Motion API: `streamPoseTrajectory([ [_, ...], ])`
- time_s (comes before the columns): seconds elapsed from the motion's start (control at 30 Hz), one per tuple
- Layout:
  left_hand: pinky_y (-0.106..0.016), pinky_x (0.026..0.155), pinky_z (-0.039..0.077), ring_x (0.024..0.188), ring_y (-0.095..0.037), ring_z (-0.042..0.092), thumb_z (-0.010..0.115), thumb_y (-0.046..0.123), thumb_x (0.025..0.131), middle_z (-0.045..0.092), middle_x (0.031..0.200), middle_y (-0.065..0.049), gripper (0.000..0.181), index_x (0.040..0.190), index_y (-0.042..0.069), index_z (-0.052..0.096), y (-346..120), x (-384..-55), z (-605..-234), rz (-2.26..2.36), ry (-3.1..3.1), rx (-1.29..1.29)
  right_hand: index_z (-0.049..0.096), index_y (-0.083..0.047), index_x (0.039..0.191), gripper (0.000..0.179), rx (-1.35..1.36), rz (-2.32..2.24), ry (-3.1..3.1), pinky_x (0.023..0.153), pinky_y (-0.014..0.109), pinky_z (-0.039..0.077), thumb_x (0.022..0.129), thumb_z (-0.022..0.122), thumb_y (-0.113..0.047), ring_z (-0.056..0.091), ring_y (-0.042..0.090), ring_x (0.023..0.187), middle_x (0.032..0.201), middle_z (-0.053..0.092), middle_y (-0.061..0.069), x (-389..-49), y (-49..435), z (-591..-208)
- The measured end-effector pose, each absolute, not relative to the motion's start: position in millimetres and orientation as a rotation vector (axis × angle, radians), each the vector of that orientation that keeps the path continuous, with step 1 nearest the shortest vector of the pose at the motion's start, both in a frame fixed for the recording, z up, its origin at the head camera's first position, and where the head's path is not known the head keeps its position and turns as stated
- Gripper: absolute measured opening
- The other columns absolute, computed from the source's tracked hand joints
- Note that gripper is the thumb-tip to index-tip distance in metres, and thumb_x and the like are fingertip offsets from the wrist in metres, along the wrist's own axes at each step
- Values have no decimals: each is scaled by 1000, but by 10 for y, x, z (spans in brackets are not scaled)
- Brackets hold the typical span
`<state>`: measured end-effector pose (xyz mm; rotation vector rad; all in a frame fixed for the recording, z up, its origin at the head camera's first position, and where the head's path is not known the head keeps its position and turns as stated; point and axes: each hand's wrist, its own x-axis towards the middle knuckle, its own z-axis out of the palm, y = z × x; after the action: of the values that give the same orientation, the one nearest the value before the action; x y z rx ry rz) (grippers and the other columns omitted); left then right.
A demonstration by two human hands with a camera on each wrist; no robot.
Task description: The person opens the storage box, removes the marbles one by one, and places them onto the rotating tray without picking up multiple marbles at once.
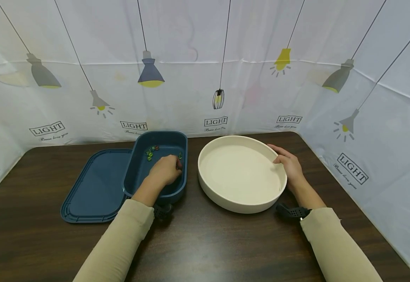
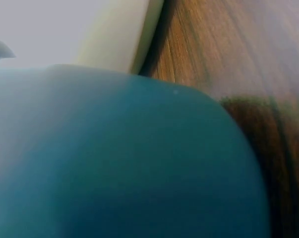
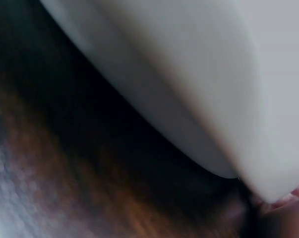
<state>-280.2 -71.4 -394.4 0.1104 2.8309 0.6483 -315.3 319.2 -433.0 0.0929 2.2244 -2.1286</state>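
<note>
My left hand [image 1: 165,169] reaches down into a deep blue rectangular container [image 1: 130,172], its fingers bent near the right inner wall. Whether anything is between those fingertips is hidden. Small green round pieces [image 1: 150,154] and a reddish one [image 1: 156,148] lie on the container's floor; another green piece [image 1: 180,155] is just beyond the fingers. With thumb inside and fingers outside, my right hand [image 1: 291,166] grips the right rim of a wide, round cream dish [image 1: 241,170]. Close up, the left wrist view shows the container's outer wall [image 2: 164,163], and the right wrist view the dish's side [image 3: 189,74].
A flat blue lid [image 1: 97,186] lies on the dark wooden table [image 1: 205,250], left of the container and partly beneath its edge. Behind the table hangs a white curtain [image 1: 183,98] printed with lamps. Each wrist wears a black strap [image 1: 293,211].
</note>
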Motion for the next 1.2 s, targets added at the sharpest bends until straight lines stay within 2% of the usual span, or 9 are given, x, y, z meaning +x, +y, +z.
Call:
streamPoseTrajectory([
  [0.17, -39, 81, 53, 93, -21, 63, 61, 18, 100, 70, 114, -7, 18, 114, 10, 69, -712, -2801, -3949, 643, 2834, 127, 49, -13, 151, 66, 95, -2134, 2221, 85, 14, 54, 88, 42, 7, 57, 6, 118, 151, 51, 1, -3150, 3192, -4329],
  [0.27, -33, 70, 48, 77, -17, 58, 58, 19, 102, 67, 94, -5, 15, 98, 10, 70, -709, -2798, -3948, 653, 2840, 136, 49, -13, 151, 66, 96, -2123, 2233, 86, 13, 53, 88, 42, 7, 57, 6, 119, 152, 50, 2, -3147, 3192, -4325],
  [0.33, -30, 62, 42, 66, -16, 51, 56, 20, 103, 60, 80, -2, 23, 85, 9, 66, -703, -2795, -3942, 678, 2840, 133, 49, -13, 151, 67, 96, -2121, 2235, 86, 13, 53, 88, 42, 7, 57, 6, 119, 153, 50, 2, -3145, 3193, -4323],
  [0.4, -29, 58, 38, 61, -15, 46, 55, 21, 104, 55, 74, -1, 28, 80, 10, 63, -700, -2790, -3933, 711, 2838, 126, 49, -12, 151, 67, 93, -2126, 2231, 86, 14, 53, 88, 42, 7, 57, 6, 119, 152, 50, 3, -3145, 3194, -4322],
  [0.47, -28, 58, 39, 62, -16, 49, 55, 21, 104, 59, 77, -1, 26, 83, 9, 65, -699, -2783, -3923, 731, 2842, 116, 49, -12, 151, 66, 91, -2134, 2224, 86, 14, 53, 88, 41, 8, 57, 7, 118, 151, 50, 3, -3145, 3195, -4321],
  [0.53, -29, 62, 44, 70, -16, 56, 56, 21, 103, 67, 90, -3, 19, 96, 9, 70, -704, -2774, -3916, 746, 2851, 114, 49, -12, 151, 66, 89, -2133, 2229, 86, 14, 54, 88, 42, 8, 58, 6, 118, 150, 51, 2, -3147, 3195, -4324],
  [0.67, -33, 71, 50, 83, -19, 62, 58, 22, 103, 71, 105, -7, 20, 111, 9, 71, -716, -2766, -3911, 783, 2859, 96, 48, -11, 151, 66, 86, -2141, 2224, 87, 14, 54, 88, 41, 8, 58, 5, 117, 149, 52, 1, -3152, 3192, -4336],
  [1.0, -36, 75, 51, 89, -22, 63, 58, 27, 103, 69, 104, -7, 23, 114, 10, 68, -776, -2723, -3848, 1020, 2885, 28, 47, -12, 152, 67, 94, -2117, 2240, 88, 14, 53, 88, 41, 7, 57, 5, 119, 153, 49, 2, -3168, 3167, -4356],
  [1.2, -37, 77, 51, 90, -23, 62, 58, 28, 103, 68, 103, -8, 23, 113, 10, 68, -762, -2725, -3800, 1070, 2911, 33, 48, -11, 151, 66, 84, -2138, 2226, 87, 14, 53, 88, 41, 8, 58, 5, 117, 148, 53, 0, -3156, 3179, -4335],
])
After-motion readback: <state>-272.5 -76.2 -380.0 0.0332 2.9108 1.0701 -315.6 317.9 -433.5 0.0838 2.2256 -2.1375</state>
